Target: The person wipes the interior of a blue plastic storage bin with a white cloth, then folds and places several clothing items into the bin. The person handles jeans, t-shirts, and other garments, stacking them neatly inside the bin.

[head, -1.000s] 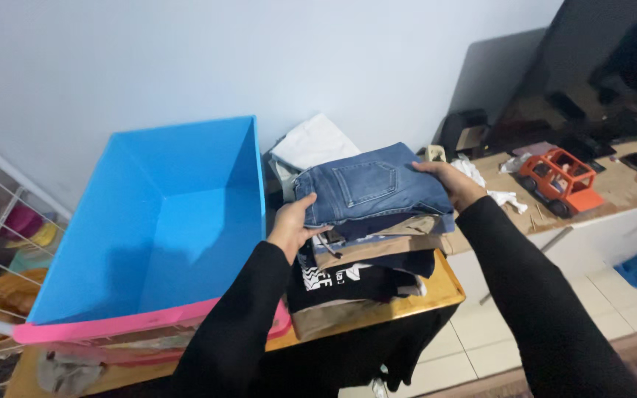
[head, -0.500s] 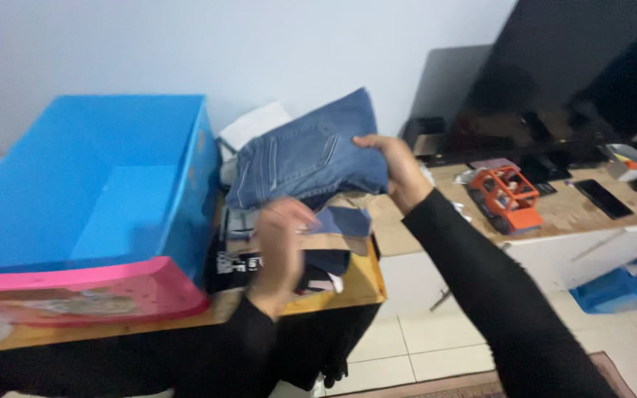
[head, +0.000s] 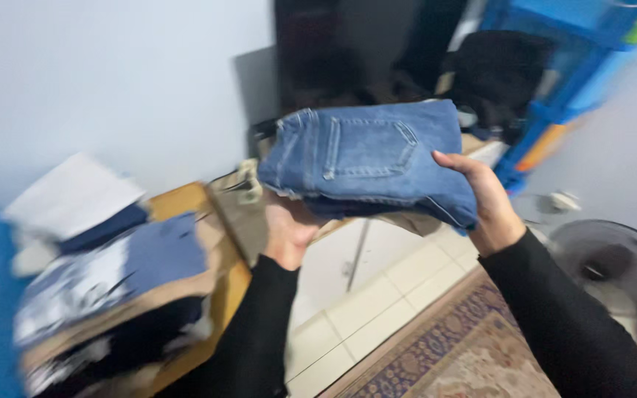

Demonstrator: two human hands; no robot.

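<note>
both hands grasp the folded jeans (head: 366, 158) in the air above the tiled floor (head: 377, 302): left hand (head: 287, 230) clenched underneath, right hand (head: 485, 203) fingers gripping its edge, beside the clothes pile (head: 112, 287).

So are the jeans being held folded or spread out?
Folded. The blue jeans form a compact stacked bundle, back pocket on top, held between the left hand underneath and the right hand at the side.
</note>
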